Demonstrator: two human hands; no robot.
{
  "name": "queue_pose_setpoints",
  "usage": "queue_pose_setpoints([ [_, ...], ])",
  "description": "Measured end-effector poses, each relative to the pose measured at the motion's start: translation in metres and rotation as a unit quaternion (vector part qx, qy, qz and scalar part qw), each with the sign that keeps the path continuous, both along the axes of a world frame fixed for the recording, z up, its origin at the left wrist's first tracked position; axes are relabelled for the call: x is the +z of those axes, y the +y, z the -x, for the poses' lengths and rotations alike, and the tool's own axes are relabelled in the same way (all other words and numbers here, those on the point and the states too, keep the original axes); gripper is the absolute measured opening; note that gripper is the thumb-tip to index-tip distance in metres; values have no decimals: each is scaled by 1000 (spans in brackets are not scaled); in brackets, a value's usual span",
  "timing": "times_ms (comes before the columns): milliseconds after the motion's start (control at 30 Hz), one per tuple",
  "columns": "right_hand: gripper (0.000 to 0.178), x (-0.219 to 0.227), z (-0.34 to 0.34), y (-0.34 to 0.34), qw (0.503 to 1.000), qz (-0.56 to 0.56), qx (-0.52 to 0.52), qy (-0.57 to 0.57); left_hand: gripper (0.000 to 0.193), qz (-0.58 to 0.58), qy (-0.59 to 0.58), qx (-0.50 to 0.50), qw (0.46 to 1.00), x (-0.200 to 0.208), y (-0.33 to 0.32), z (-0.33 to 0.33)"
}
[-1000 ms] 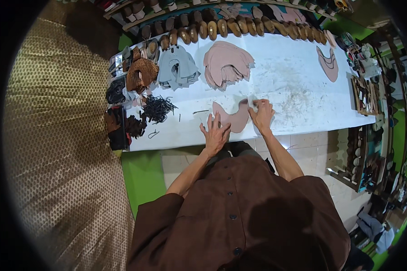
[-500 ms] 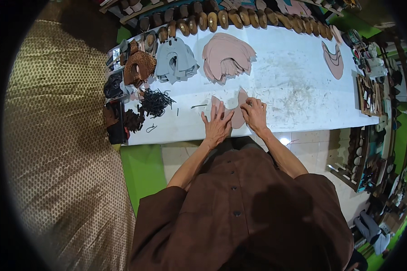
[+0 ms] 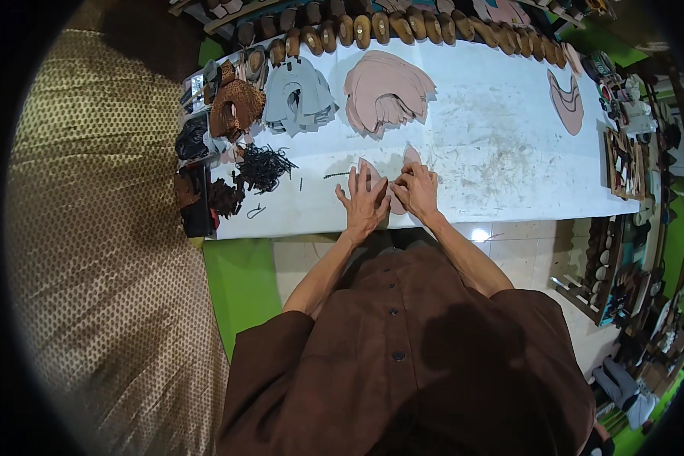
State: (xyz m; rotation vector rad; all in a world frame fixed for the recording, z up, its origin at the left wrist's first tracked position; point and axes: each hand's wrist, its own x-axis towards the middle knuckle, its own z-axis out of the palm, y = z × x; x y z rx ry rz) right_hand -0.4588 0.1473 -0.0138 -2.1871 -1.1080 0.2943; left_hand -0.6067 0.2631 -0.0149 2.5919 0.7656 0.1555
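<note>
Both hands rest on a pink cut leather piece that lies flat near the near edge of the white surface, roughly midway along its length. The left hand is spread, fingers fanned and palm pressed down on the left half of the piece. The right hand sits just beside it, fingers curled and bunched at the piece's middle; whether they pinch the leather cannot be told at this size.

To the right of the hands the surface runs open and scuffed as far as a single pink piece near the far right corner. On the far side, a stack of pink pieces lies well apart from the hands, with a stack of grey pieces left of it. A tangle of dark laces lies near the left hand, and brown pieces crowd the far left corner. A row of shoe lasts lines the far edge.
</note>
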Motion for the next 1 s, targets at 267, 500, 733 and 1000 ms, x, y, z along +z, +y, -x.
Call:
queue_pose_setpoints([
  [267, 17, -6, 5, 8, 1000, -4, -12, 7, 45, -10, 2, -45, 999, -3, 6, 2],
  [500, 21, -9, -2, 13, 993, 13, 70, -93, 44, -134, 67, -103, 983, -3, 9, 3],
  [733, 22, -13, -8, 8, 987, 9, 107, -117, 45, -93, 56, -68, 992, -9, 6, 5],
  [1000, 30, 4, -12, -12, 999, -12, 35, -18, 48, 19, 76, -35, 996, -1, 10, 9],
])
